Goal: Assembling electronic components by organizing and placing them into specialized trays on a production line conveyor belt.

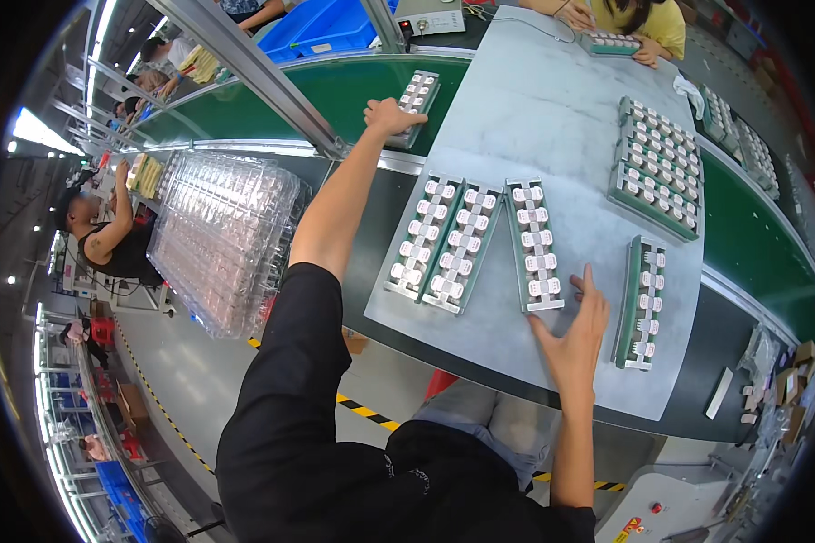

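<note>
My left hand [395, 119] reaches out over a narrow tray of white-topped parts [418, 90] on the green conveyor belt. Its fingers are apart, with the thumb across the tray and the other fingertips beyond its left side; the wrist partly hides the near end. My right hand [578, 330] is open, thumb and fingers spread, just off the near end of another such tray [536, 244] on the grey worktop. Two matching trays [428, 233] [465, 246] stand side by side to the left. Right of my hand is a single tray [643, 303], its parts turned differently.
A block of several filled trays [658, 167] sits at the right of the worktop [534, 109]. Across it, a person in yellow [661, 32] handles another tray [609, 42]. Stacked clear plastic trays [222, 240] stand at left, near a slanting metal post [263, 72]. Blue bins [330, 27] lie beyond the belt.
</note>
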The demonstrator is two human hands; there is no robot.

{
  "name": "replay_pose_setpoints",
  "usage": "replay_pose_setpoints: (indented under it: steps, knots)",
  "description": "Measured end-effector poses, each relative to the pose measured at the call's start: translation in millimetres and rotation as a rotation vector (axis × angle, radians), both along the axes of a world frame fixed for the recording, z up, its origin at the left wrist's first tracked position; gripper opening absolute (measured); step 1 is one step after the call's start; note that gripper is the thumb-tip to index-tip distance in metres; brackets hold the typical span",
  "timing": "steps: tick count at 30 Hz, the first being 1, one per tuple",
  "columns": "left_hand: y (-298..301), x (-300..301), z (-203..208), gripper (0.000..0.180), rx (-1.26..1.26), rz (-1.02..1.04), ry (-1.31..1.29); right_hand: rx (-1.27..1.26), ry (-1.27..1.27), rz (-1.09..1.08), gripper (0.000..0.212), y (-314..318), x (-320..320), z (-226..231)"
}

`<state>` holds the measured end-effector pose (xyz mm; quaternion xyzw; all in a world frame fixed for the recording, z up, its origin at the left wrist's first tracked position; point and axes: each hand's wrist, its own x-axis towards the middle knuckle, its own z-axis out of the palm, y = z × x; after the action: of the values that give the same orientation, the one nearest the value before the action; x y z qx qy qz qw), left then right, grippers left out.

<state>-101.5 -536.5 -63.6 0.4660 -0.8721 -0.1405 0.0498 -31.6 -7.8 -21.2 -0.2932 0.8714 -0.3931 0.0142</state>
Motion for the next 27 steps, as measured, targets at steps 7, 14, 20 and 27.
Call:
replay_pose_setpoints:
  steps: [7,14,20,27]
  knots:
    - [10,30,7,0.124,-0.017,0.035,0.184,0.187,0.206,-0.159,0.089,-59,10,1]
    - [74,92,-5,0.048,-0.141,-0.102,0.936,0.291,0.180,-0.175,0.063,-34,34,0]
    - [107,170,-40,0.023,-0.020,-0.020,1.199,0.446,0.034,-0.168,0.060,34,102,19]
    - [126,171,-47,0.021,0.036,0.004,1.233,0.257,0.182,-0.164,0.067,74,145,4]
